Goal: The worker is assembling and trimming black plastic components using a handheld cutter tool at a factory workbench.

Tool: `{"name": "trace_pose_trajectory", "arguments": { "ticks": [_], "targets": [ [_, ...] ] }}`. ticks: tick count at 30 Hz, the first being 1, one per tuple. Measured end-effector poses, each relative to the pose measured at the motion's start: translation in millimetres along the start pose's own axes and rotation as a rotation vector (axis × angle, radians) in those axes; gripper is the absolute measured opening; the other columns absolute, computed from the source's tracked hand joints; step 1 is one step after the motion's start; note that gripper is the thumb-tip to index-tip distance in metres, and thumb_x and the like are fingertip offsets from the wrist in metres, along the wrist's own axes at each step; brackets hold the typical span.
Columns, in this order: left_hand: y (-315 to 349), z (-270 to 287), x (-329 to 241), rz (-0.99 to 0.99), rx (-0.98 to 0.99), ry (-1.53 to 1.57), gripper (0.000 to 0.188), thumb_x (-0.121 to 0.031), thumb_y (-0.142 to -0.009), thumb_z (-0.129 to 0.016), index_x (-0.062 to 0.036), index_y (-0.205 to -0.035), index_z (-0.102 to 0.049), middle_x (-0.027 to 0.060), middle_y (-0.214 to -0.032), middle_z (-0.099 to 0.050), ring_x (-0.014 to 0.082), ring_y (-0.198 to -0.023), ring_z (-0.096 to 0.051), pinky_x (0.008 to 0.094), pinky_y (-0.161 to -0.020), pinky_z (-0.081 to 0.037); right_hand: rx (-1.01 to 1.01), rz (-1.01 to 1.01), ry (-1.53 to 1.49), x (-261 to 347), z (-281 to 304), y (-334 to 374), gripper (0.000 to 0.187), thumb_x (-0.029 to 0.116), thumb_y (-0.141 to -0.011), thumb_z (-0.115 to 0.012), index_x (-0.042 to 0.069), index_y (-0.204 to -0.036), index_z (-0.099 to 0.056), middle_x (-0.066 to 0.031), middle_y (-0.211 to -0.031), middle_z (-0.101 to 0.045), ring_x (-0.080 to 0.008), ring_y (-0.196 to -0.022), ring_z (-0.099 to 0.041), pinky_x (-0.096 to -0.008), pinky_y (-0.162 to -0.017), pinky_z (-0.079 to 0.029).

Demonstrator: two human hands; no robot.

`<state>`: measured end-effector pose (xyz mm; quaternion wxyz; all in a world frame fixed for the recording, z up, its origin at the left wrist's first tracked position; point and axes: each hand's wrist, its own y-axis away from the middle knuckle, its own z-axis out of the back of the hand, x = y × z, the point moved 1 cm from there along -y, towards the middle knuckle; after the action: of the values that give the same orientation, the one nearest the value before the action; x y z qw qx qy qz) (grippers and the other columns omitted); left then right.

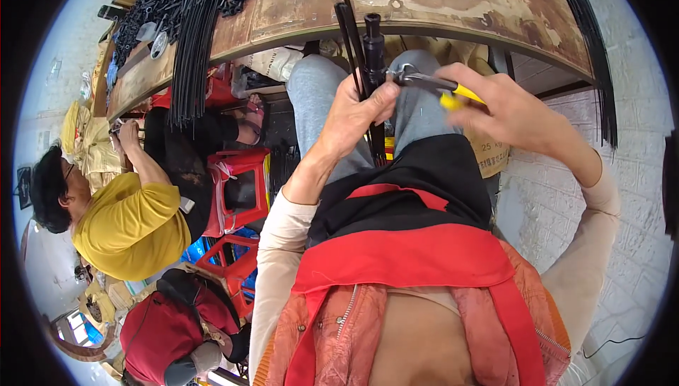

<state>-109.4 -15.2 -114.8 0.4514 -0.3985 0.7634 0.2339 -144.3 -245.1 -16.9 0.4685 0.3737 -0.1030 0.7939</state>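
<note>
My left hand [361, 110] is wrapped round an upright black tubular part [373, 50] and several thin black rods [346, 29] beside it, above my lap. Yellow-handled pliers [430, 82] are in my right hand [498, 99], with fingers closed on the grips. Their jaws meet a small metallic piece [404, 73] at the side of the tube, just past my left thumb. Whether the jaws pinch that piece I cannot tell. The rods' lower ends are partly hidden behind my left hand.
Ahead is a worn wooden table [424, 4] with a heap of black parts [163, 4]. Bundled black rods [194, 53] hang over its edge at left, and more rods [601, 67] at right. A person in yellow [131, 227] works at left beside a red stool [237, 188]; another wears dark red [159, 333].
</note>
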Motion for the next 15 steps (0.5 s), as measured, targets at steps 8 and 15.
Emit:
{"name": "trace_pose_trajectory", "arguments": {
  "ticks": [8,15],
  "targets": [
    [7,1,1,0.030,0.053,-0.026,0.036,-0.037,-0.092,-0.066,-0.0098,-0.100,-0.044,-0.0033,-0.065,-0.037,0.0082,-0.057,-0.035,0.0249,-0.052,-0.030,-0.219,0.041,0.013,-9,-36,4,0.048,0.009,-0.080,-0.070,0.000,-0.121,-0.047,-0.0135,-0.085,-0.059,-0.0229,-0.073,-0.064,-0.0355,-0.062,-0.050],
    [-2,-1,-4,-0.139,-0.163,-0.095,0.034,-0.026,-0.094,-0.066,-0.0046,-0.118,-0.056,-0.0044,-0.063,-0.047,0.0050,-0.052,-0.042,0.0212,-0.047,-0.031,-0.155,0.041,0.063,6,-8,-6,0.047,0.004,-0.081,-0.066,0.001,-0.124,-0.046,-0.0132,-0.079,-0.060,-0.0224,-0.064,-0.063,-0.0326,-0.054,-0.049]
  ]
}}
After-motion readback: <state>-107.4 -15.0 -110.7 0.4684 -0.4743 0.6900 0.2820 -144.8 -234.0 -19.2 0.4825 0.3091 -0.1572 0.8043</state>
